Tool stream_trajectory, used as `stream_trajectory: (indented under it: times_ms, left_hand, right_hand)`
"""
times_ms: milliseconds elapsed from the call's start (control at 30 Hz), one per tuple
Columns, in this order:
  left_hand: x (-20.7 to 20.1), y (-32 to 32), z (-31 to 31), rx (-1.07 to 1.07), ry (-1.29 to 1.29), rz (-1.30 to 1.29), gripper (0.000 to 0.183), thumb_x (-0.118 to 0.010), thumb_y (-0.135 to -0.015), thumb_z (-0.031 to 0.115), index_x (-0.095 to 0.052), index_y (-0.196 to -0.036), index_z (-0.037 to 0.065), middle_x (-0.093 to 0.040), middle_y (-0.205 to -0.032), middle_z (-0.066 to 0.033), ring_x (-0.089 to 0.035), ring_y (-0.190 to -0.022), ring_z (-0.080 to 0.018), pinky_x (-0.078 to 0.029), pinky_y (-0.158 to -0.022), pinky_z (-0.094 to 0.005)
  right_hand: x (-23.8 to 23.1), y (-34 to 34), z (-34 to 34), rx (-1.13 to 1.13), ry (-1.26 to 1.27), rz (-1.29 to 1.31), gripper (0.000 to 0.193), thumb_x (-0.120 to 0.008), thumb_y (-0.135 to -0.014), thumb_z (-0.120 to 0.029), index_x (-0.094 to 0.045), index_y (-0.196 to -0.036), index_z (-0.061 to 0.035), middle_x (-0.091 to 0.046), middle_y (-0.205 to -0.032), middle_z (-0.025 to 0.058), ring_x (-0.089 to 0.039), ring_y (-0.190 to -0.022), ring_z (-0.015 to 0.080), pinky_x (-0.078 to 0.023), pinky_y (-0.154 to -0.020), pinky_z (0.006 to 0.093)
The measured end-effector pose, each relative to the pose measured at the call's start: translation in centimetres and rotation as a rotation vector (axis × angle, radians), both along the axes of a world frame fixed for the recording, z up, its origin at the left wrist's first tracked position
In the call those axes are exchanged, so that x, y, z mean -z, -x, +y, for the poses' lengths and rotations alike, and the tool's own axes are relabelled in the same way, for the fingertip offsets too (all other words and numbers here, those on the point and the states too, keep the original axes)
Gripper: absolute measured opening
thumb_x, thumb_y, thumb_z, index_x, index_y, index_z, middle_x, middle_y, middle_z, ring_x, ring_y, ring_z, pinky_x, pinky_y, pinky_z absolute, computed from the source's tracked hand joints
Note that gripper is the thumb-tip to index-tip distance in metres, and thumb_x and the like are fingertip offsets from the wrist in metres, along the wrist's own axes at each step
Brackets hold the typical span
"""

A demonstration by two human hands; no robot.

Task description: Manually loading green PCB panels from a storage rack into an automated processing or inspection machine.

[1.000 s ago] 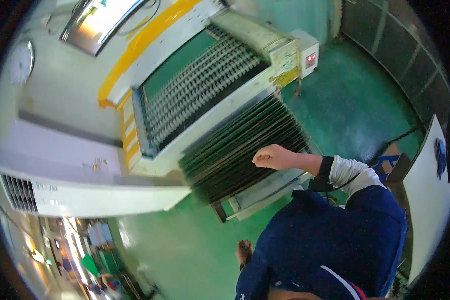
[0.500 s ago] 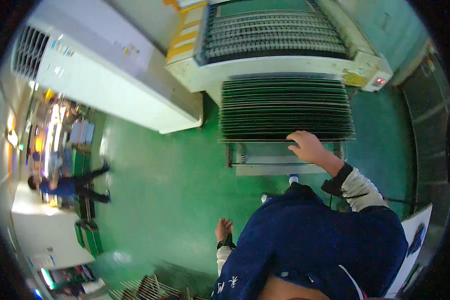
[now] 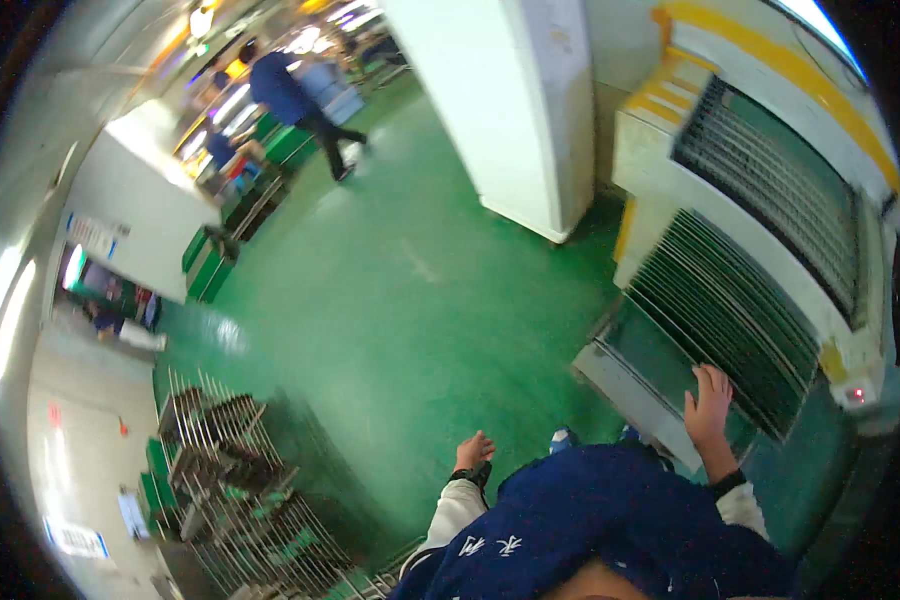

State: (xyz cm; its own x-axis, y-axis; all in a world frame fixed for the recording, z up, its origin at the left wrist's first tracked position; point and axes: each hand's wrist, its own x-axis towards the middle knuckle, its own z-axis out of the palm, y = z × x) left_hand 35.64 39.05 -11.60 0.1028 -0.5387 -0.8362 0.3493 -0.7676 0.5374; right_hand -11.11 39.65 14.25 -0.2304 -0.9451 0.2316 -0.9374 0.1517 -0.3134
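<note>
Several thin dark green panels [image 3: 725, 310] stand on edge in a close row on a low rack [image 3: 630, 385] at the right. My right hand [image 3: 710, 405] is at the near side of this row, its fingertips at the top edge of the front panel. Its fingers are stretched with the thumb apart, and nothing shows in its grasp; whether it touches the panel I cannot tell. Out over the green floor, away from the rack, hangs my left hand [image 3: 475, 450]. Its fingers are loosely bent and hold nothing visible.
Behind the panels stands a pale machine [image 3: 635, 150] with a roller bed [image 3: 780, 190]. A tall white cabinet [image 3: 490, 110] is left of it. Wheeled racks with metal rods [image 3: 235, 470] stand at lower left. A person [image 3: 295, 100] walks at the far left.
My view has swung to the left, so the panels and machine now lie further right and tilted. More rod racks show at lower left. My right hand stays by the front panel.
</note>
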Motion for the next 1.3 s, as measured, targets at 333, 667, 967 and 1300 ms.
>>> stream_trajectory:
  times_ms: [333,667,967,1300]
  left_hand:
    - [1.7,0.2,0.6,-0.031,0.046,0.062,0.041,-0.055,-0.082,0.032,-0.048,-0.106,-0.001,-0.058,-0.099,-0.0137,-0.06,-0.076,-0.023,-0.047,-0.055,-0.0309]
    - [1.7,-0.5,4.9,-0.082,-0.052,0.049,0.043,-0.055,-0.082,0.031,-0.046,-0.107,-0.002,-0.057,-0.101,-0.0159,-0.06,-0.08,-0.0287,-0.049,-0.061,-0.0365]
    - [4.9,-1.4,6.5,-0.217,-0.07,0.032,0.038,-0.055,-0.083,0.03,-0.047,-0.104,0.0,-0.058,-0.092,-0.0165,-0.059,-0.069,-0.0282,-0.047,-0.055,-0.0355]
    - [4.4,4.8,-0.8,-0.121,0.063,-0.003,0.042,-0.058,-0.079,0.035,-0.053,-0.103,0.001,-0.061,-0.09,-0.0112,-0.055,-0.063,-0.0168,-0.044,-0.051,-0.0287]
  right_hand:
    - [3.7,4.0,-3.0,0.102,-0.274,-0.055,0.023,-0.06,-0.073,-0.01,-0.055,-0.091,0.0024,-0.058,-0.085,0.0224,-0.055,-0.08,0.0384,-0.044,-0.07,0.0432]
    - [4.9,5.4,-4.4,0.078,-0.44,0.004,0.031,-0.065,-0.067,-0.02,-0.058,-0.086,0.0032,-0.058,-0.083,0.0224,-0.055,-0.081,0.0389,-0.043,-0.071,0.0448]
    - [-7.6,8.8,-3.6,0.062,-0.225,0.049,0.031,-0.066,-0.063,-0.022,-0.058,-0.084,-0.0014,-0.055,-0.081,0.0207,-0.05,-0.081,0.0385,-0.039,-0.071,0.0457]
    - [-12.1,21.0,-2.3,0.377,0.26,-1.123,0.044,-0.063,-0.071,-0.023,-0.052,-0.108,-0.0017,-0.049,-0.106,0.0156,-0.048,-0.094,0.0275,-0.039,-0.082,0.0377]
